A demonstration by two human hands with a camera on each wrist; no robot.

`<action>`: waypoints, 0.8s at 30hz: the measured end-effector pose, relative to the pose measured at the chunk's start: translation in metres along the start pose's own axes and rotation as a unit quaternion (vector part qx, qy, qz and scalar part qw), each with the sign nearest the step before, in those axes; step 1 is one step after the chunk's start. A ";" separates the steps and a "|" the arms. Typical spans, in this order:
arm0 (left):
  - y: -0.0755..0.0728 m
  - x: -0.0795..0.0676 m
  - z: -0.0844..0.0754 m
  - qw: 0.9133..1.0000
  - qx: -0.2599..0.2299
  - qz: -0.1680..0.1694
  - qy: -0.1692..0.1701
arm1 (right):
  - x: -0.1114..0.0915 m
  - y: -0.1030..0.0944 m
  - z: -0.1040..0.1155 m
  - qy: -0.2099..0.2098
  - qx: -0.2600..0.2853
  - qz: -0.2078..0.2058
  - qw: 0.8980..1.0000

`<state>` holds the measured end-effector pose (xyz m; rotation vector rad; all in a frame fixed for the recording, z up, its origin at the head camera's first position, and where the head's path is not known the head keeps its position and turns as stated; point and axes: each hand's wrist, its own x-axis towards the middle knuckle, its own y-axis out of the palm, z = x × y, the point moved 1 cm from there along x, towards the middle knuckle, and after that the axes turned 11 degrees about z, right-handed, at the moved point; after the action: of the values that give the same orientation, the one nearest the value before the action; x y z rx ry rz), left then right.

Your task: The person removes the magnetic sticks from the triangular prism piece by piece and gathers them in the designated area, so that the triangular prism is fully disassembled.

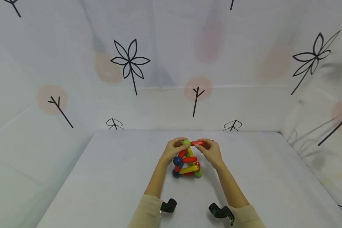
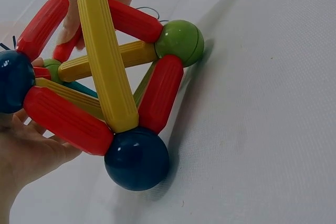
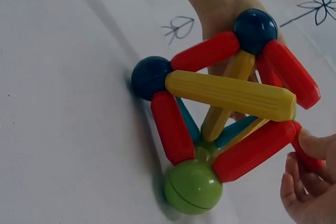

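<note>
A frame of coloured rods and balls stands on the table, with blue balls (image 2: 137,159), green balls (image 3: 193,187), red rods (image 3: 173,129) and yellow rods (image 2: 107,56). At its top far side, my left hand (image 1: 171,150) grips a green ball (image 1: 186,143) between thumb and fingers. My right hand (image 1: 212,153) pinches a red rod (image 1: 197,143), held level with one end right at that green ball. In the right wrist view, the thumb and fingers close round this red rod (image 3: 307,153). Teal rods (image 3: 188,119) show inside the frame.
A white cloth covers the table (image 1: 117,177). Behind it rises a white backdrop (image 1: 165,107) with plant drawings. Dark wrist camera mounts (image 1: 168,205) stick inward from both sleeves, low over the near part of the table.
</note>
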<state>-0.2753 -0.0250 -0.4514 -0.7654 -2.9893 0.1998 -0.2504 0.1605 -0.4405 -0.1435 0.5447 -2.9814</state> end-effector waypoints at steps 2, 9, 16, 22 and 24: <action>0.000 0.000 0.000 1.000 -0.001 0.001 0.000 | 0.000 0.001 -0.001 -0.005 -0.018 -0.020 1.000; 0.002 -0.002 -0.001 1.000 -0.006 0.006 -0.003 | -0.008 -0.003 -0.003 -0.018 -0.023 -0.013 0.999; 0.001 -0.002 -0.001 1.000 -0.010 0.007 -0.005 | -0.014 -0.020 -0.006 -0.037 0.002 -0.016 0.999; 0.003 -0.019 -0.029 1.000 -0.004 0.021 -0.002 | -0.019 -0.053 -0.016 -0.031 0.008 -0.055 0.998; 0.004 -0.021 -0.033 1.000 -0.003 0.022 0.000 | -0.021 -0.066 -0.022 -0.028 0.001 -0.070 0.997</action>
<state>-0.2521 -0.0284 -0.4191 -0.8310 -2.9773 0.1917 -0.2379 0.2317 -0.4387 -0.2739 0.5474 -3.1011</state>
